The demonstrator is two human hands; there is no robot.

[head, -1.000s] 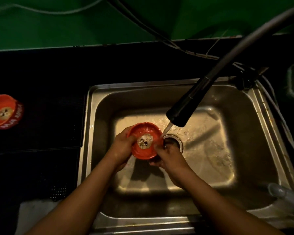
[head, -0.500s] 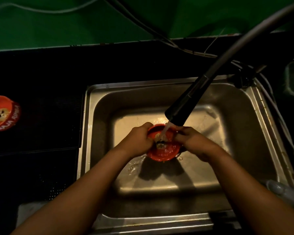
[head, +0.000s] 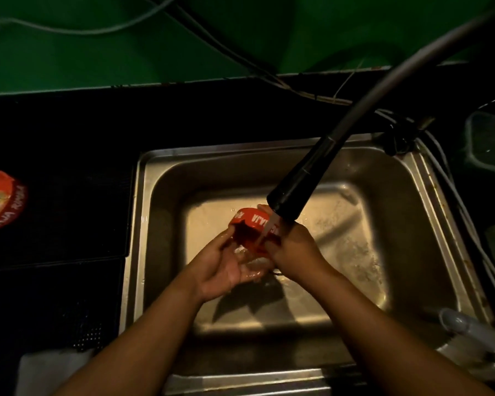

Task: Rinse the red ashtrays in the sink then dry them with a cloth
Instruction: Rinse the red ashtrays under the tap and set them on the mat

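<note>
Red ashtray (head: 253, 227) tilted on edge beneath the tap spout (head: 295, 192).
Right hand (head: 295, 252) grips the rim nearest the spout; left hand (head: 223, 267), fingers open, palm up, touches the opposite rim.

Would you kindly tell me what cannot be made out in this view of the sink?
Head view:
Held ashtray: inside dark, blurred by running water.
Right hand: fingers hidden behind that ashtray.
Second ashtray: cut off by the left edge.
Pale thing, bottom left: dark, cut by the bottom edge; maybe a cloth.
</note>
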